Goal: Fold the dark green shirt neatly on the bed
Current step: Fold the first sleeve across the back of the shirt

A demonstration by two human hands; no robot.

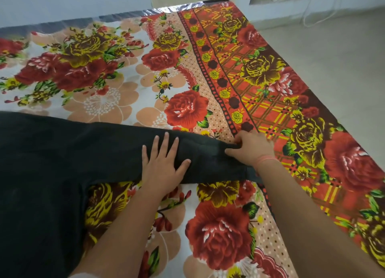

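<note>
Dark green cloth shirt (41, 163): body left of both grips, sleeve (208, 159) axis runs left-right, right grip (253, 150) pinches its outer end, left grip (161, 169) flat (fingers (165, 144) straight) mid-sleeve.

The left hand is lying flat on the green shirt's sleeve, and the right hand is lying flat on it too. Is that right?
Not quite. The left hand does lie flat on the sleeve of the dark green shirt. The right hand is not flat, though: its fingers are curled and pinch the end of the sleeve. The head view shows this.
</note>
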